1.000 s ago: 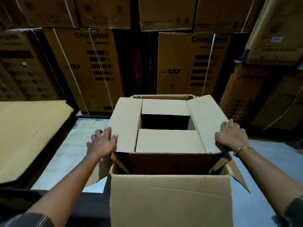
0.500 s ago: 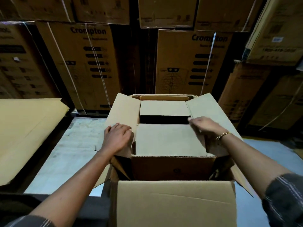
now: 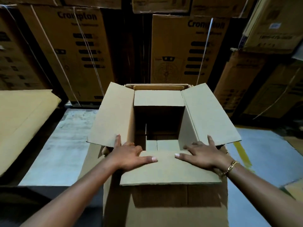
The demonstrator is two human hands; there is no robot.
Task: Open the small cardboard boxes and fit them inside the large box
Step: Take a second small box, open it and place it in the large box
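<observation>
A small cardboard box stands upright inside the large box, whose front wall fills the bottom of the view. All of its top flaps are spread apart, and the dark inside shows down to the bottom. The near flap is folded back toward me over the large box's front edge. My left hand presses flat on that flap's left part, one finger reaching up to the left flap. My right hand, fingers spread, presses on the flap's right part and touches the right flap.
Tall stacks of printed cartons wall off the back and right. A flat cardboard sheet lies to the left. Grey floor shows on both sides of the large box, with a yellow line at the right.
The near flap, which lay closed over the opening, has been folded back toward me. Both hands came from the side flaps to the near edge, and the box's inside is now exposed.
</observation>
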